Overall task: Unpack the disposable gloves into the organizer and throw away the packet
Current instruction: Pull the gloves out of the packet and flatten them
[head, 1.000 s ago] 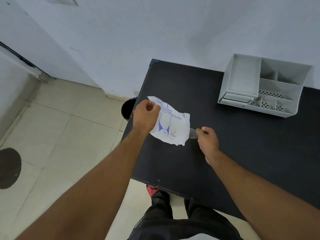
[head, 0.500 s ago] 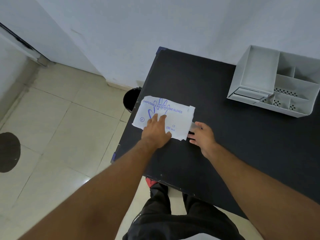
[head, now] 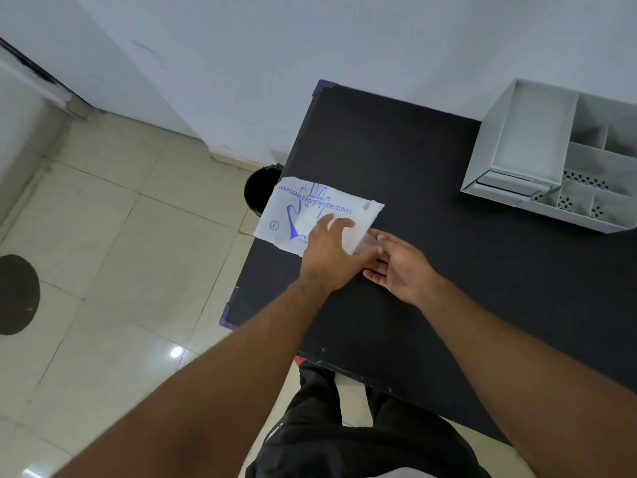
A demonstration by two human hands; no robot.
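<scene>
The white glove packet (head: 310,208), printed in blue, lies flat at the left edge of the black table (head: 413,160), its left end hanging over the edge. My left hand (head: 331,257) presses flat on the packet's near right part and pins it down. My right hand (head: 400,267) is just right of it, its fingertips on a translucent wad of gloves (head: 364,241) sticking out of the packet's right end. The grey organizer (head: 489,139) stands at the table's far right, several of its compartments showing nothing inside.
A black bin (head: 260,191) stands on the tiled floor just left of the table, under the packet's overhanging end. The white wall runs behind the table. A dark round patch (head: 17,294) marks the floor at far left.
My left hand laid the lifted, crumpled packet flat on the table, then slid right along it. My right hand stayed at the packet's right end, and the view drifted left.
</scene>
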